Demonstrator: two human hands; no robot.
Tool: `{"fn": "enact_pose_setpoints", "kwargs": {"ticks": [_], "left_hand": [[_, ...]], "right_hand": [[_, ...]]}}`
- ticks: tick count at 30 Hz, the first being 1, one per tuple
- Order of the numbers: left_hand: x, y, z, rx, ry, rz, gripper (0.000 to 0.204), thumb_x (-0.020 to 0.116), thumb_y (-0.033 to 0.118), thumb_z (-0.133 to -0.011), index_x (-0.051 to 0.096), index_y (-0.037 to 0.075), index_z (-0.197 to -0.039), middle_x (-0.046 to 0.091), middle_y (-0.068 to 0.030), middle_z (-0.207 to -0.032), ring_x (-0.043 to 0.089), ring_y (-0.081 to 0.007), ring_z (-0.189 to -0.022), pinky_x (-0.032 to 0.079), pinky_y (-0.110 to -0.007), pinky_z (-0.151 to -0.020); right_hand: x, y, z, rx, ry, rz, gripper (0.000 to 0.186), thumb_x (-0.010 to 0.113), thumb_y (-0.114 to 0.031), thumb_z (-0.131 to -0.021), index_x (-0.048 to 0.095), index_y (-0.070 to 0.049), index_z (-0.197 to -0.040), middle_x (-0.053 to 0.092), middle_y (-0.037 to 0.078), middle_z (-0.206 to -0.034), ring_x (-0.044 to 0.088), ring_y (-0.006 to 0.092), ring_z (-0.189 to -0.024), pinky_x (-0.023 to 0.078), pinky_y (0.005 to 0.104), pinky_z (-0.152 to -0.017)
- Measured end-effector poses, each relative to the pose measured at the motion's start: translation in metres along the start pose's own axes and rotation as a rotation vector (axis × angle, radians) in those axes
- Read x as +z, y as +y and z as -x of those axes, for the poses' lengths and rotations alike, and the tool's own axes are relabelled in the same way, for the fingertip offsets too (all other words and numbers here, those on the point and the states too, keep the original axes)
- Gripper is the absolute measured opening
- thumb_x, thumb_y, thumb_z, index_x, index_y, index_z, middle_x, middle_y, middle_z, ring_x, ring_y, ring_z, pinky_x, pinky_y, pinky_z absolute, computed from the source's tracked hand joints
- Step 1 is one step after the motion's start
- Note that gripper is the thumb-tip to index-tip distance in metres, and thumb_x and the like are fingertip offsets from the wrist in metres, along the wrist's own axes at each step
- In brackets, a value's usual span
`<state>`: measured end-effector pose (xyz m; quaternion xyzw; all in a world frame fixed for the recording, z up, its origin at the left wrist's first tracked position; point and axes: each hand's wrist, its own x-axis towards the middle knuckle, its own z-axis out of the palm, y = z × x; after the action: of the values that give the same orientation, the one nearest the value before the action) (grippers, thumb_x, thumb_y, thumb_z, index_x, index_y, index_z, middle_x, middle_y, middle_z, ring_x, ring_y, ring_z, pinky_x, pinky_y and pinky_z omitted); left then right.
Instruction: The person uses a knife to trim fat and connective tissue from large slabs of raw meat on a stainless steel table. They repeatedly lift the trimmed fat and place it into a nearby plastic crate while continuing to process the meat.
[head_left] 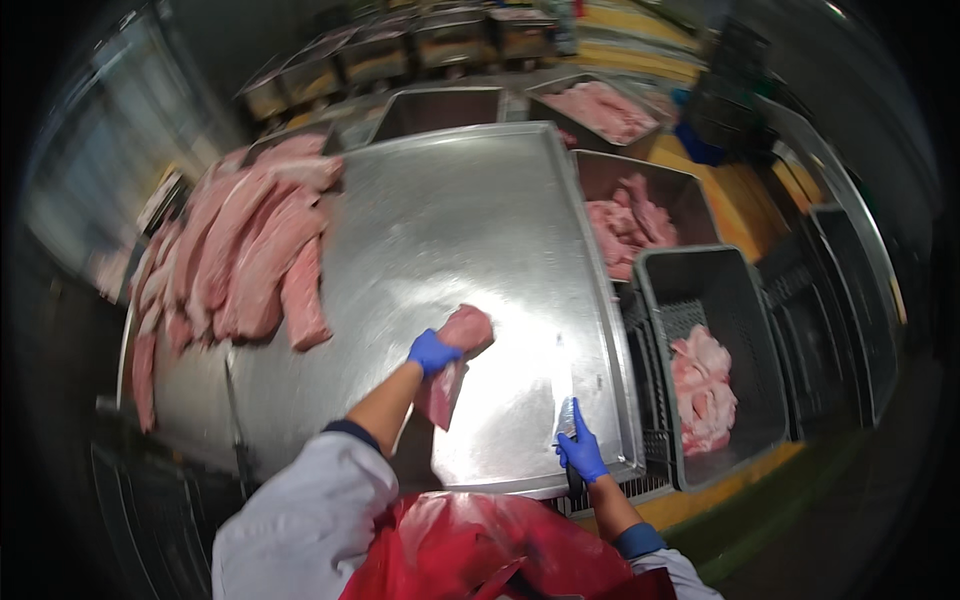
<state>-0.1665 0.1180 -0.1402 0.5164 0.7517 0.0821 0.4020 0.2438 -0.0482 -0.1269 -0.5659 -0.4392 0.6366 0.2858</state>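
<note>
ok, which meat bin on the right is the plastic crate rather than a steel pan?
The nearest one, the grey crate with slotted walls, beside the right hand holding the knife. The two steel pans behind it have plain walls.

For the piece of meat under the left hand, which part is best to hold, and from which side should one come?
Probably grip the thick upper end of the piece of meat, coming from above on the person's left, as the left hand does. That end lies flat on the steel table; the thinner end trails toward the person. The right hand holds a knife.
</note>
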Motion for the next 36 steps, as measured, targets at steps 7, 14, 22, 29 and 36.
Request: {"fn": "enact_pose_setpoints", "kwargs": {"ticks": [7, 14, 22, 29, 36], "left_hand": [[-0.046, 0.218, -0.005, 0.482, -0.361, 1.186, 0.071, 0.076, 0.027, -0.088, 0.044, -0.003, -0.145, 0.056, -0.017, -0.138, 0.056, -0.0248, -0.124, 0.045, -0.038, -0.107], [-0.189, 0.097, -0.112, 0.126, 0.608, 0.054, 0.086, 0.079, 0.052, -0.078, 0.051, 0.002, -0.141, 0.056, -0.0235, -0.139, 0.057, -0.0334, -0.125, 0.046, -0.043, -0.106], [-0.286, -0.242, -0.096, -0.621, 0.656, 0.002, 0.116, 0.087, 0.047, -0.061, 0.036, -0.007, -0.149, 0.046, -0.0255, -0.15, 0.051, -0.0368, -0.135, 0.044, -0.048, -0.11], [-0.274, -0.287, -0.085, -0.256, 0.498, 0.628, 0.079, 0.085, 0.029, -0.07, 0.055, -0.011, -0.132, 0.063, -0.0233, -0.125, 0.064, -0.0317, -0.113, 0.052, -0.042, -0.099], [-0.201, -0.225, -0.078, -0.227, -0.006, 1.625, 0.055, 0.066, 0.036, -0.088, 0.061, 0.001, -0.13, 0.067, -0.0184, -0.124, 0.064, -0.0375, -0.114, 0.046, -0.051, -0.107]], "right_hand": [[0.029, -0.013, -0.05, 0.035, -0.115, -0.03, 0.091, 0.054, 0.006, -0.093, 0.011, -0.033, -0.164, 0.06, 0.007, -0.077, 0.056, 0.0126, -0.053, 0.049, 0.0284, -0.043], [0.04, -0.043, -0.059, 0.098, -0.057, -0.009, 0.09, 0.052, 0.009, -0.092, 0.014, -0.03, -0.164, 0.056, 0.004, -0.073, 0.054, 0.0123, -0.052, 0.049, 0.0278, -0.044], [0.047, -0.044, -0.067, 0.143, -0.011, -0.028, 0.09, 0.052, 0.01, -0.091, 0.016, -0.03, -0.164, 0.055, 0.002, -0.073, 0.054, 0.0114, -0.054, 0.048, 0.0268, -0.046], [0.046, -0.039, -0.068, 0.084, -0.008, 0.004, 0.09, 0.051, 0.011, -0.09, 0.016, -0.028, -0.164, 0.053, 0.001, -0.074, 0.055, 0.0113, -0.055, 0.05, 0.0268, -0.046], [0.049, -0.045, -0.066, 0.127, -0.016, -0.044, 0.09, 0.055, 0.009, -0.091, 0.017, -0.027, -0.164, 0.054, 0.001, -0.072, 0.053, 0.0113, -0.053, 0.049, 0.0276, -0.046]]}}
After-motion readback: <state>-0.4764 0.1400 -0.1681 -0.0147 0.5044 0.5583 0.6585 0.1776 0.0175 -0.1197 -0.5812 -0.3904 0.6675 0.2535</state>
